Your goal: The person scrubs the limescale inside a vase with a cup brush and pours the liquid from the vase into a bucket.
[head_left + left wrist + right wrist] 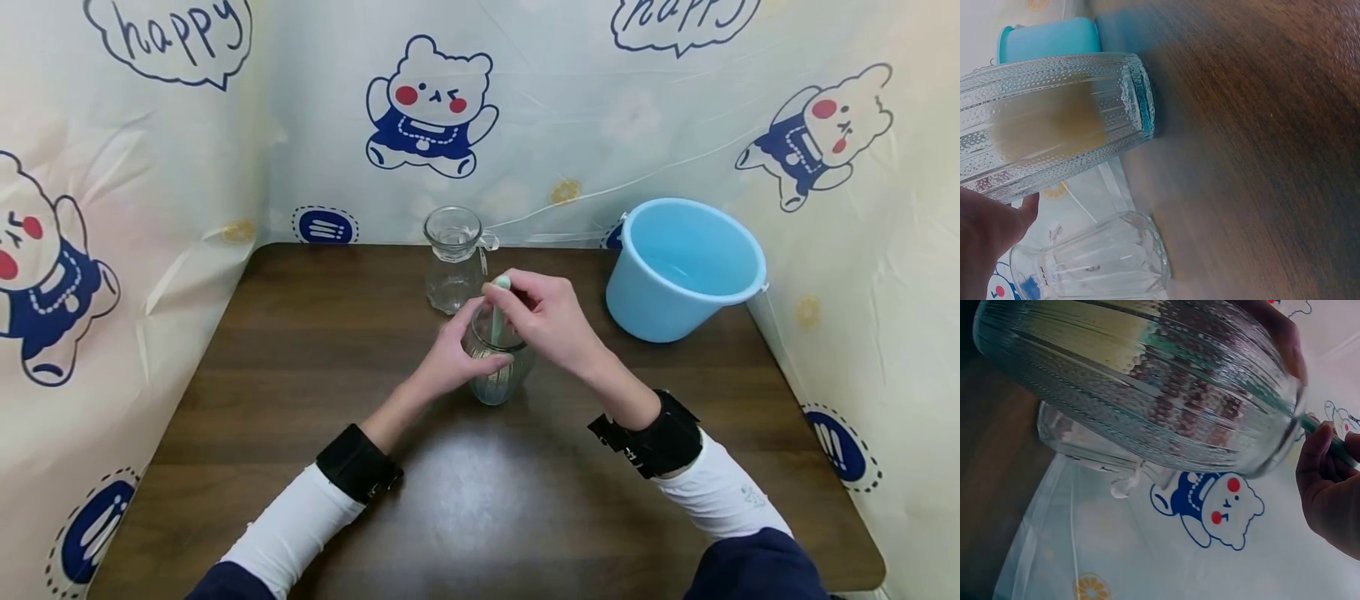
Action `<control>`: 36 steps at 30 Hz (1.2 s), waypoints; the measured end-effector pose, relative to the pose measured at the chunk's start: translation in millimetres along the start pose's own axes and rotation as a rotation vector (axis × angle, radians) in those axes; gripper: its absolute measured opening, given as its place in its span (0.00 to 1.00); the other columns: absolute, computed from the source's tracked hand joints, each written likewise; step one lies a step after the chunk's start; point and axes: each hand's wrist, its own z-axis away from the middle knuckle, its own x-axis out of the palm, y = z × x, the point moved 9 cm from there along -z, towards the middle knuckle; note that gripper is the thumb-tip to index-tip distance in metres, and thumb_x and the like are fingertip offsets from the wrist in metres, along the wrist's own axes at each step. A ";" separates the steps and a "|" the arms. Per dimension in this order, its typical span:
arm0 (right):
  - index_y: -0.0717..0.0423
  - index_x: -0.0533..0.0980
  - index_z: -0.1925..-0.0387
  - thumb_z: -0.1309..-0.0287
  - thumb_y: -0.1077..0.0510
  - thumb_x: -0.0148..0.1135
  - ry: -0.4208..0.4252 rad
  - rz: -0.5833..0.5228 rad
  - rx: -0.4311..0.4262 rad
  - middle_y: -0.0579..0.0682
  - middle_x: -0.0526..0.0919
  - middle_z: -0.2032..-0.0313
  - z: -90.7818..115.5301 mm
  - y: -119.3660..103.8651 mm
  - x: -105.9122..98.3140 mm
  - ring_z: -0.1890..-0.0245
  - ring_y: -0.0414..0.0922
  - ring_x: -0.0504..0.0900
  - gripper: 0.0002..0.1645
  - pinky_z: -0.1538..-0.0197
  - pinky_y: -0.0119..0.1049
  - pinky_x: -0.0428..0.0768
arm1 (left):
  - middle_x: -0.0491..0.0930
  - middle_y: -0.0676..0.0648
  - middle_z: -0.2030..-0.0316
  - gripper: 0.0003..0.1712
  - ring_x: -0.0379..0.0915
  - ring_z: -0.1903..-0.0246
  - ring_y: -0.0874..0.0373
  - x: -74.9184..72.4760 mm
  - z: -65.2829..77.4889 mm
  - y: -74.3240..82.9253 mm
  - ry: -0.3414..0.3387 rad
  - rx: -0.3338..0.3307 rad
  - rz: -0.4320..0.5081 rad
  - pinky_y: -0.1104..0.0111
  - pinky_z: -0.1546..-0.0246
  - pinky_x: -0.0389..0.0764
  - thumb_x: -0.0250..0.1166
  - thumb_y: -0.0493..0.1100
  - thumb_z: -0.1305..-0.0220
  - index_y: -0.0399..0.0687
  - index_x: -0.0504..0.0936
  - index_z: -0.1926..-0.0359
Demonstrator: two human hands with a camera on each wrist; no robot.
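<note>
A ribbed, textured clear glass vase (493,390) stands upright near the middle of the table. My left hand (455,352) grips it around the upper part, the thumb across the near side below the rim. Above the mouth, my right hand (551,321) pinches the pale green handle (497,323) of a bottle brush that reaches down into the vase. Through the glass, a yellowish sponge head (1050,119) shows inside in the left wrist view; the right wrist view also has the sponge head (1094,337) low in the vase.
Just behind the vase stands a second clear glass jar (450,279) with a white ribbon (489,242) at its neck. A light blue bucket (660,300) is at the back right of the brown wooden table (337,333). Printed cloth (562,100) hangs around the table.
</note>
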 end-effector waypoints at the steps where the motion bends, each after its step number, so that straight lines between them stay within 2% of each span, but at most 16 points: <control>1: 0.58 0.83 0.64 0.26 0.58 0.62 -0.017 0.021 0.005 0.50 0.77 0.77 0.4 2.1 3.3 0.77 0.44 0.73 0.10 0.72 0.35 0.73 | 0.81 0.45 0.40 0.45 0.78 0.44 0.49 0.3 0.4 0.2 -0.002 0.001 0.001 0.54 0.39 0.77 0.79 0.40 0.47 0.53 0.70 0.29; 5: 0.58 0.81 0.67 0.27 0.58 0.63 -0.077 0.100 0.004 0.46 0.70 0.79 1.5 5.3 11.4 0.77 0.43 0.69 0.11 0.72 0.35 0.69 | 0.80 0.47 0.39 0.44 0.78 0.43 0.53 1.1 1.5 0.6 -0.012 0.012 0.006 0.57 0.39 0.77 0.78 0.40 0.45 0.51 0.69 0.29; 7: 0.57 0.81 0.68 0.27 0.57 0.63 -0.086 0.115 -0.007 0.45 0.69 0.79 1.6 2.6 11.1 0.77 0.43 0.69 0.11 0.72 0.34 0.70 | 0.79 0.47 0.38 0.44 0.77 0.42 0.53 1.3 1.1 0.6 -0.015 0.017 0.003 0.56 0.38 0.76 0.77 0.40 0.45 0.51 0.69 0.29; 13: 0.58 0.84 0.65 0.27 0.59 0.63 -0.008 0.061 -0.047 0.47 0.78 0.77 -3.1 -18.4 -12.4 0.77 0.42 0.75 0.09 0.72 0.34 0.75 | 0.79 0.45 0.38 0.45 0.77 0.41 0.47 0.6 -1.4 1.4 -0.006 0.024 0.014 0.48 0.38 0.76 0.79 0.39 0.47 0.53 0.70 0.29; 16: 0.58 0.84 0.64 0.26 0.59 0.63 0.039 0.021 -0.049 0.48 0.84 0.73 -8.2 -31.5 -29.8 0.76 0.43 0.78 0.10 0.71 0.34 0.78 | 0.80 0.45 0.39 0.45 0.76 0.41 0.44 0.0 -2.4 1.3 0.001 0.034 0.019 0.50 0.38 0.75 0.80 0.39 0.48 0.52 0.71 0.29; 20: 0.61 0.84 0.64 0.26 0.60 0.62 0.089 -0.039 -0.035 0.52 0.87 0.68 -13.2 -44.7 -48.5 0.75 0.48 0.78 0.10 0.70 0.34 0.79 | 0.80 0.48 0.39 0.46 0.75 0.40 0.48 -0.2 -3.0 -0.1 -0.003 0.038 0.021 0.56 0.39 0.75 0.80 0.39 0.49 0.53 0.71 0.29; 23: 0.62 0.84 0.64 0.26 0.60 0.62 0.108 -0.056 -0.017 0.54 0.87 0.67 -14.0 -47.0 -54.0 0.75 0.52 0.78 0.11 0.71 0.35 0.78 | 0.80 0.49 0.40 0.46 0.75 0.41 0.53 -0.1 -3.2 -0.1 -0.006 0.038 0.016 0.57 0.40 0.75 0.80 0.40 0.49 0.53 0.71 0.29; 27: 0.61 0.84 0.64 0.26 0.58 0.62 0.115 -0.032 0.002 0.53 0.87 0.68 -10.2 -40.7 -51.2 0.73 0.52 0.78 0.11 0.69 0.34 0.78 | 0.79 0.43 0.38 0.46 0.75 0.39 0.48 0.5 -3.6 0.1 -0.006 0.033 0.007 0.54 0.38 0.74 0.80 0.41 0.49 0.53 0.71 0.29; 31: 0.58 0.85 0.65 0.26 0.57 0.62 0.100 0.028 -0.007 0.50 0.83 0.73 -4.6 -30.9 -42.0 0.75 0.47 0.75 0.12 0.70 0.34 0.73 | 0.79 0.43 0.38 0.46 0.75 0.39 0.46 0.5 -4.0 -0.2 -0.003 0.029 -0.004 0.50 0.37 0.74 0.80 0.41 0.49 0.53 0.71 0.29; 34: 0.55 0.84 0.66 0.26 0.56 0.62 0.048 0.094 -0.017 0.46 0.77 0.77 -1.5 -21.2 -29.1 0.78 0.44 0.71 0.12 0.73 0.35 0.69 | 0.79 0.46 0.38 0.46 0.75 0.40 0.44 0.0 -3.8 -0.3 0.001 0.031 -0.004 0.48 0.37 0.74 0.80 0.41 0.49 0.54 0.71 0.29; 36: 0.55 0.83 0.67 0.26 0.56 0.62 0.000 0.145 -0.016 0.45 0.73 0.80 0.6 -13.2 -18.9 0.79 0.43 0.68 0.12 0.73 0.35 0.67 | 0.79 0.46 0.38 0.45 0.75 0.40 0.38 0.5 -3.5 -0.5 -0.003 0.032 0.004 0.45 0.38 0.74 0.80 0.41 0.48 0.54 0.71 0.29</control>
